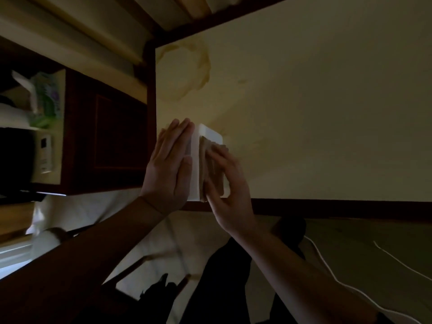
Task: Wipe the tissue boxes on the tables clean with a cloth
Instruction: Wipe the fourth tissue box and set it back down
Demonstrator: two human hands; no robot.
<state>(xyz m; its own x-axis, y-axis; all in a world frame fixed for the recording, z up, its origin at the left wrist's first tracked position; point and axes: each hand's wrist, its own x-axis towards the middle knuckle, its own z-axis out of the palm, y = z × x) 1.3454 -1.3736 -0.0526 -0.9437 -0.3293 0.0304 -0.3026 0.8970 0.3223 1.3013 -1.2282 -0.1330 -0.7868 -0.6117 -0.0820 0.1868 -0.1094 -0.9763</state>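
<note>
A white tissue box stands on the cream table top, near its front left corner. My left hand lies flat against the box's left side, fingers straight. My right hand presses a tan folded cloth onto the box's upper face, fingers spread over the cloth. The cloth covers most of that face; only the far end of the box shows bare.
The table has a dark wooden rim. A dark wood cabinet stands to the left, with a green tissue pack on a shelf beside it. A white cord runs over the floor at lower right. A large faint stain marks the table's far left.
</note>
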